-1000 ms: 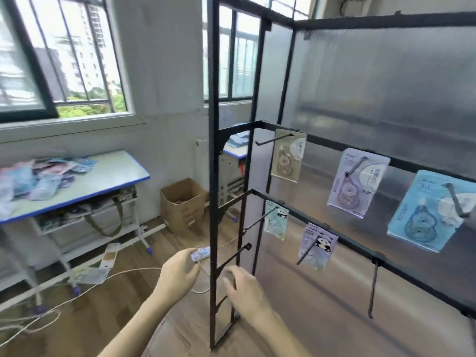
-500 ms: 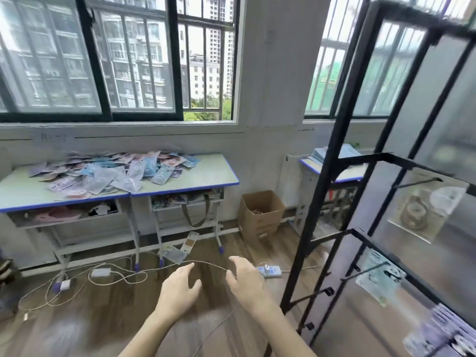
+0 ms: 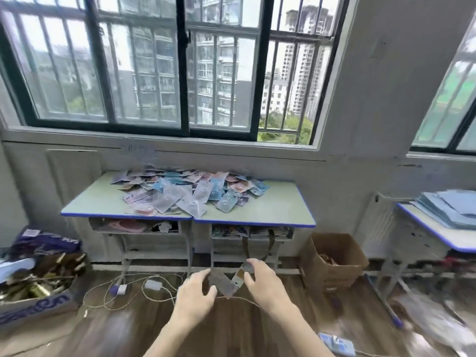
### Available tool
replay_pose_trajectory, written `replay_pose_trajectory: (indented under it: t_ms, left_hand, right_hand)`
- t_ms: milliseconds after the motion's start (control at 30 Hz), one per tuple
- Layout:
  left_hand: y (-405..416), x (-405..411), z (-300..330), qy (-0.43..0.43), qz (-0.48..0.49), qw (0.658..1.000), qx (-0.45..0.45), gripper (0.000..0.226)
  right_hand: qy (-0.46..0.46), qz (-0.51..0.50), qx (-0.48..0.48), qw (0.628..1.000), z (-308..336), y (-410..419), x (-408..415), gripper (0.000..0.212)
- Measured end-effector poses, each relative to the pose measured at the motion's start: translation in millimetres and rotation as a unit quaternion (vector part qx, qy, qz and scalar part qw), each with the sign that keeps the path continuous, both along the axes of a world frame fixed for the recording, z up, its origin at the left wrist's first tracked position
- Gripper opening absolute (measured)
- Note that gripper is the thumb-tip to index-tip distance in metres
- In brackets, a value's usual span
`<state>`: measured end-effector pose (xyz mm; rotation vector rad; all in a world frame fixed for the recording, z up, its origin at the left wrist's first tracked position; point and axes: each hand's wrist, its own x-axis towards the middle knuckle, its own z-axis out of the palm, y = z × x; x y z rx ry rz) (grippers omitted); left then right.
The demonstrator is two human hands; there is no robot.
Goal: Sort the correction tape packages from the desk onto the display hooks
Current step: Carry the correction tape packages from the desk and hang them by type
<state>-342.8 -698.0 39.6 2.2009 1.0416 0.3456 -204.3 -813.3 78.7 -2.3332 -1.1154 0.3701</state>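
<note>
A heap of correction tape packages (image 3: 188, 194) in blue, pink and clear wrappers lies on two joined desks (image 3: 278, 210) under the window, a few steps ahead of me. My left hand (image 3: 195, 295) and my right hand (image 3: 265, 282) are raised side by side in front of me, well short of the desks. Their fingers are loosely bent and hold nothing. The display rack with its hooks is out of view.
Two loose packages (image 3: 226, 279) lie on the floor beyond my hands. Cables and adapters (image 3: 144, 287) trail across the wood floor, with a power strip (image 3: 337, 341) at lower right. A cardboard box (image 3: 332, 261) stands right of the desks, a full carton (image 3: 38, 287) at left, another desk (image 3: 438, 228) at right.
My view has swung left, away from the display rack, and now faces the desks with the pile. Both hands stayed in front of me, holding nothing.
</note>
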Motion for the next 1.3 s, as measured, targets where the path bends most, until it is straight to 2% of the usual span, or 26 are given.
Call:
replay_pose_trajectory:
  t_ms: [100,200,367,467,633,800,900,1033,1233,1300]
  left_hand:
    - [43,3,1,0.009,0.029,0.999,-0.009,0.06]
    - [79,10,1,-0.001,0.053,0.999,-0.007,0.05]
    - [127,39,-6,-0.005,0.079,0.997,-0.002,0.05]
    - [156,67,-13,0.01,0.082,0.997,0.007,0.05]
    - [210,131,-16,0.023,0.096,0.995,0.03,0.051]
    - [262,188,-10,0.063,0.102,0.992,0.032,0.052]
    - [286,211,-8,0.082,0.096,0.992,0.024,0.065]
    - [318,231,-9,0.093,0.107,0.99,0.016,0.064]
    - [386,257,-20,0.096,0.1,0.99,0.001,0.044]
    - [414,264,-25,0.1,0.094,0.991,-0.001,0.043]
  right_hand:
    - [0.02,0.029,-0.002,0.999,-1,42,14,0.046]
    - [0.019,0.055,-0.011,0.998,-5,79,30,0.046]
    - [0.004,0.091,-0.032,0.995,-16,142,69,0.047]
    - [-0.051,0.121,-0.065,0.989,-24,184,99,0.047]
    - [-0.086,0.149,-0.087,0.981,-37,257,159,0.042]
    - [-0.071,0.163,-0.098,0.979,-47,328,214,0.04]
    - [-0.06,0.165,-0.091,0.98,-53,360,237,0.038]
    - [-0.059,0.178,-0.099,0.977,-57,395,260,0.033]
    - [-0.056,0.16,-0.101,0.98,-66,460,292,0.024]
    - [-0.05,0.151,-0.102,0.982,-71,489,301,0.026]
